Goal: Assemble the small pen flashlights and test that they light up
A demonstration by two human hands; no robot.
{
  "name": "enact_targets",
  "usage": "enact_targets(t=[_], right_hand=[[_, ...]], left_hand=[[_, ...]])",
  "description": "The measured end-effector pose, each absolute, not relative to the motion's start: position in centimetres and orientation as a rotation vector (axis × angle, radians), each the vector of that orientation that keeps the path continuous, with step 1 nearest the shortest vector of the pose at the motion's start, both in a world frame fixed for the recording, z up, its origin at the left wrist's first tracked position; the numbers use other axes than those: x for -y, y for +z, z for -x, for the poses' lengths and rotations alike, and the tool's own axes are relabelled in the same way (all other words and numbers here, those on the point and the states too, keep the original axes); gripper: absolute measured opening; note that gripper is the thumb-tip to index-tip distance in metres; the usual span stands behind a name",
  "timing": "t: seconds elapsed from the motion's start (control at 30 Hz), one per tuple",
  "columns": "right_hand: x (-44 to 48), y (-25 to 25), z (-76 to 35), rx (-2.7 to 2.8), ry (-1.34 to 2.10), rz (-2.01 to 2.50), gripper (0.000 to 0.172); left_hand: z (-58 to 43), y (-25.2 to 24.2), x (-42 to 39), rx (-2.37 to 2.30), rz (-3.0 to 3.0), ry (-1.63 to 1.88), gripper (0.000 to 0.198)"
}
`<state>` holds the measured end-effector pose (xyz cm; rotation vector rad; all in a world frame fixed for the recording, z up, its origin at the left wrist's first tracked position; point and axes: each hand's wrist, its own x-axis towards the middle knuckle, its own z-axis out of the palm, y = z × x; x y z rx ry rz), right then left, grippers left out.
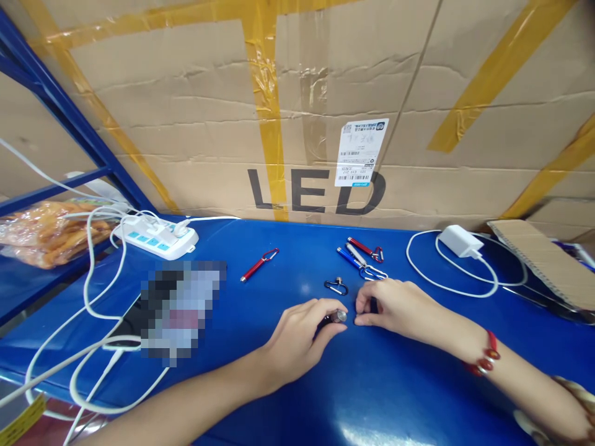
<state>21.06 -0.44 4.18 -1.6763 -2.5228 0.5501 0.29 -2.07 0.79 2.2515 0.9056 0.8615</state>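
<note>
My left hand is closed around a short dark flashlight body; its silvery round end faces right, and the rest is hidden by the fingers. Just right of it, my right hand has its thumb and fingers curled together in a pinch; what they hold, if anything, is hidden. Behind both hands lies a black carabiner clip with a small brassy cap at it. Farther back are a blue penlight, a silver penlight and a red penlight, with carabiners attached.
Another red penlight lies apart on the blue table. At left are a white power strip, cables and a blurred-out phone. A white charger and cardboard piece are at right. A large LED carton stands behind.
</note>
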Motion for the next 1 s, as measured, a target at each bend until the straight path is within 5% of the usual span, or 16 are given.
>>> enact_targets(t=[0.6, 1.0], right_hand=[[0.4, 4.6, -20.7, 2.557, 0.393, 1.606, 0.008], [0.3, 5.6, -20.8, 2.309, 0.700, 1.523, 0.014]], left_hand=[[-0.3, 1.1, 2.1, -0.926, -2.254, 0.876, 0.010], [-0.4, 0.7, 2.0, -0.915, -2.219, 0.890, 0.013]])
